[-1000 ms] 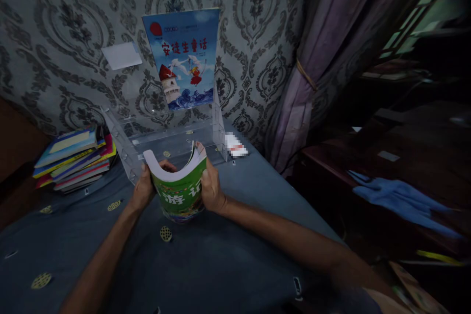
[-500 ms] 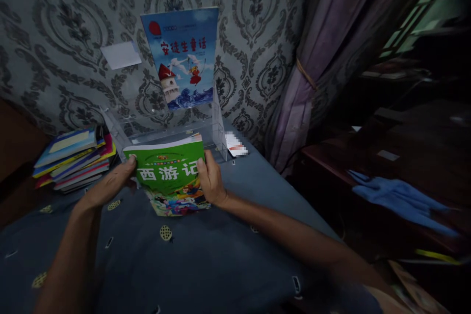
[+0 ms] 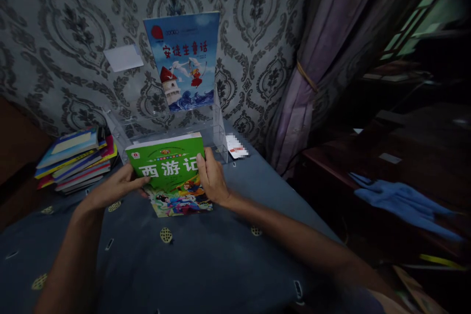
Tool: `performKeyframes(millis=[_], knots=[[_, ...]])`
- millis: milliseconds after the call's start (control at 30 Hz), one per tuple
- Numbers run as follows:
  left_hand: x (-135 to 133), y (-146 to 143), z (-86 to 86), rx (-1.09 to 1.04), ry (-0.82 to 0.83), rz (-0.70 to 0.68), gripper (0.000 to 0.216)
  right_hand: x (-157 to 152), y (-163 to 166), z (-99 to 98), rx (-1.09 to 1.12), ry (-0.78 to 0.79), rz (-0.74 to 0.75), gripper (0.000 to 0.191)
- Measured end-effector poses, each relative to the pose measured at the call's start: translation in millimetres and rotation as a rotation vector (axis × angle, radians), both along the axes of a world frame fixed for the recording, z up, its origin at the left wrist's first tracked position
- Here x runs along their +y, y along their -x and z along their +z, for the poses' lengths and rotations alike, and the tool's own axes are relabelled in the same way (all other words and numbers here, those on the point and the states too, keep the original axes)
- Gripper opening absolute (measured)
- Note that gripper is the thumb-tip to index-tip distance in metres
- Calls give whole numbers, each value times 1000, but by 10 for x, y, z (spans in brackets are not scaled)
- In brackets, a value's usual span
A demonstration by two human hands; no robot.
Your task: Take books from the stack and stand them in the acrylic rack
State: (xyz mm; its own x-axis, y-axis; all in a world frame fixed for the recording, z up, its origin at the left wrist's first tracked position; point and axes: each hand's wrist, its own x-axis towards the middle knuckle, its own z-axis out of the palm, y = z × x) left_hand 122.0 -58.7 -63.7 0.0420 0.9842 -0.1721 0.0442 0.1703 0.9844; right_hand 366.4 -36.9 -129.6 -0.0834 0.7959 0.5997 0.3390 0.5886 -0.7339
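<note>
Book [image 3: 167, 171], green, is standing tilted on the cloth-covered desk [image 3: 221, 265], just before a clear rack [image 3: 220, 133]. Left hand [image 3: 116, 190] and right hand [image 3: 212, 180] are clasping its side edges, each grip full. Probably light, bendy and glossy; holding both edges seems safest.

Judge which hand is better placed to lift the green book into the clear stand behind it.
Right, probably. The right hand clasps the green book by its right edge, thumb on the cover, close to the clear stand. The left hand only touches the left edge with outstretched fingers.
</note>
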Motion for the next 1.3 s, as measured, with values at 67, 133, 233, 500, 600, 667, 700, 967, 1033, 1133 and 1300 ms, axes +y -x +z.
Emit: performKeyframes(millis=[67,133,233,500,600,667,700,967,1033,1133,1300], knots=[[3,36,-28,-18,-6,8,49,34,-27,33,-97,20,-25,28],[7,76,-58,-48,-10,23,49,76,-59,73,-202,39,-67,31],[12,113,-80,-64,-23,12,50,129,-112,146,-328,42,-102,34],[-25,91,-87,322,-179,-212,49,137,-219,326,-370,125,57,20],[-29,67,-98,344,-197,-243,52,153,-222,317,-302,176,116,19],[-30,46,-104,327,-226,-273,55,176,-218,284,-274,181,118,19],[-29,32,-108,319,-246,-287,57,191,-218,262,-265,175,114,19],[157,-217,-112,424,-508,-214,58,410,-294,187,-215,-13,-79,26],[226,-311,-94,470,-656,-160,53,447,-341,222,-166,-78,-127,29],[274,-439,-75,526,-775,-115,49,455,-426,261,-107,-146,-161,32],[251,-560,-161,587,-767,-119,51,414,-543,151,-94,-154,-184,30]])
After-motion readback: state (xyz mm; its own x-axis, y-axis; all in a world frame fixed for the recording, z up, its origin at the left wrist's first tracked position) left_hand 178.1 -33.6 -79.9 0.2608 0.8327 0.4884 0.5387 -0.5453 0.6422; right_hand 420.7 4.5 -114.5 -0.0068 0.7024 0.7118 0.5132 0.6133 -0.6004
